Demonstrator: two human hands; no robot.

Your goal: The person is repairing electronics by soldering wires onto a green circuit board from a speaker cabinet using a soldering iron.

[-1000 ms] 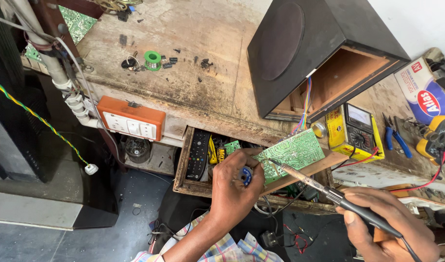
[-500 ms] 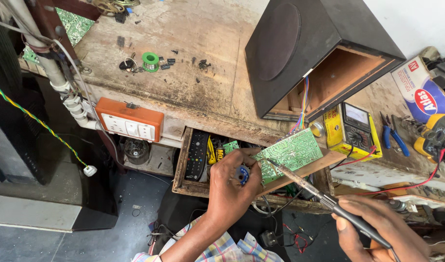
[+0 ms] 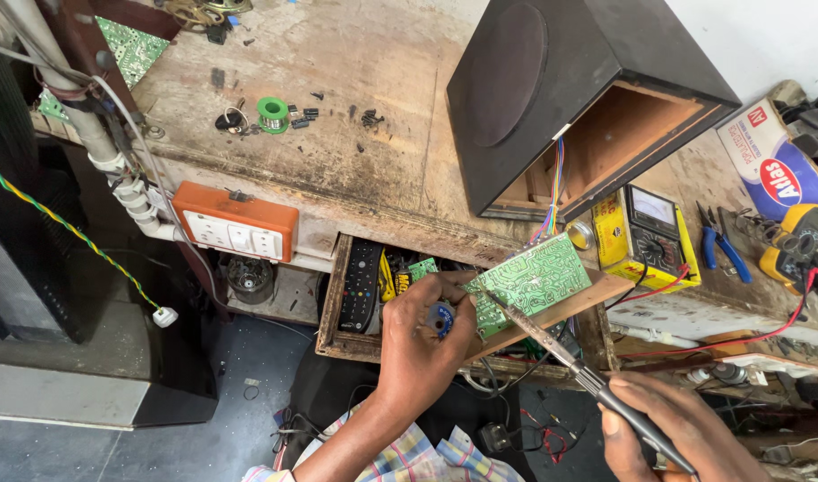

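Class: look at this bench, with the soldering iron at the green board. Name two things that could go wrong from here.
1. The soldering iron tip sits at the circuit board edge, close to the left hand; a slip might burn a finger.
2. The board rests on a wooden strip over the open drawer; pressure might tip it, tugging the coloured wires.

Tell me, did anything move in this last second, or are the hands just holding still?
Very little. The right hand drew a bit lower and further right, keeping the soldering iron with its tip at the edge of the green circuit board. The left hand kept its pinch on the small blue part by the board. The speaker box and yellow meter stayed put.
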